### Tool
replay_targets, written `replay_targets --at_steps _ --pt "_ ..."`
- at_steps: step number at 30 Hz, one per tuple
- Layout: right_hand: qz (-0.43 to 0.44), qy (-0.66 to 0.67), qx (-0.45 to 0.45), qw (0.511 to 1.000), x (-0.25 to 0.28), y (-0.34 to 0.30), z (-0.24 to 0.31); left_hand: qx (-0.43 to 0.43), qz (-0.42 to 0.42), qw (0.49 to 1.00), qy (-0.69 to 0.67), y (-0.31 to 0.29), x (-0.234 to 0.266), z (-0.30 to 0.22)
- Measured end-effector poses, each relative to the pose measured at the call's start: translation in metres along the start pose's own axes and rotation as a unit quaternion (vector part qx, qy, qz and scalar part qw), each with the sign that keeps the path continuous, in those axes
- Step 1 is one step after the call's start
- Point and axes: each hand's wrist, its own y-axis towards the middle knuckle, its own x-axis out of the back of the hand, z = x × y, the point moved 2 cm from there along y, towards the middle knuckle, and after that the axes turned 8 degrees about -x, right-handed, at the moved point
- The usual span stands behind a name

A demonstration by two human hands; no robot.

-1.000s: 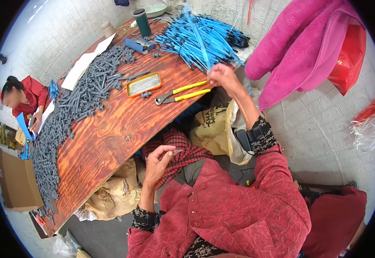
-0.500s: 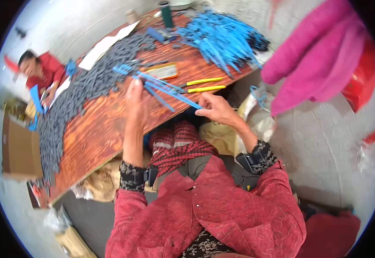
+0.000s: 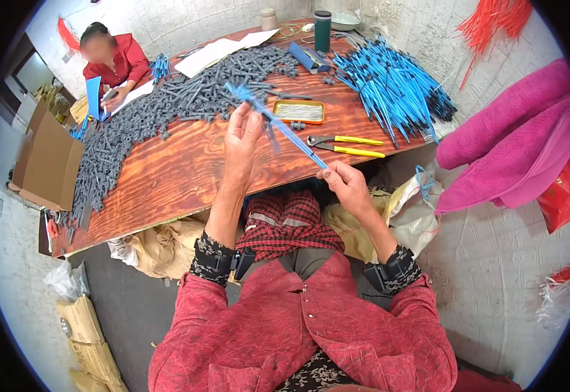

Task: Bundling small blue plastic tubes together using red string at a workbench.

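A few thin blue plastic rods [image 3: 296, 142] slant through the air between my two hands, over the table's near edge. Their upper ends, near my left hand [image 3: 238, 147], are blurred. The fingers of that hand are closed around the rods just below those ends. With thumb and fingers, my right hand [image 3: 347, 186] pinches the lower ends. Yellow-handled pincers [image 3: 357, 140] lie on the table just beyond my right hand. Farther back, a shallow orange-rimmed tray [image 3: 298, 111] holds many thin pale pins.
Grey plastic fittings [image 3: 134, 124] cover the wooden table's [image 3: 161, 176] left and back. Blue rods with dark ends [image 3: 392, 85] are heaped at back right, beside a dark green flask [image 3: 322, 31]. A pink towel [image 3: 513, 130] hangs at right. Another person [image 3: 115, 55] sits far left.
The rods, spread apart before, now lie together in a narrow bundle. The whole view has shifted, showing more of the table's back and the other person.
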Motion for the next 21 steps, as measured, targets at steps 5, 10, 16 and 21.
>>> replay_targets --at_steps 5,10,16,21 --pt "-0.148 -0.134 0.106 0.974 -0.016 -0.002 0.029 -0.071 0.024 0.995 0.071 0.007 -0.001 -0.022" --pt "-0.098 0.044 0.034 0.994 -0.020 0.007 0.013 -0.041 -0.001 0.998 0.054 0.018 0.005 -0.030" --pt "-0.152 -0.052 0.041 0.986 -0.033 0.004 0.013 -0.057 -0.056 0.991 -0.108 0.023 0.032 -0.013" --pt "-0.199 -0.107 0.089 0.970 -0.045 0.001 0.020 -0.054 -0.122 0.982 -0.134 0.027 0.041 -0.004"
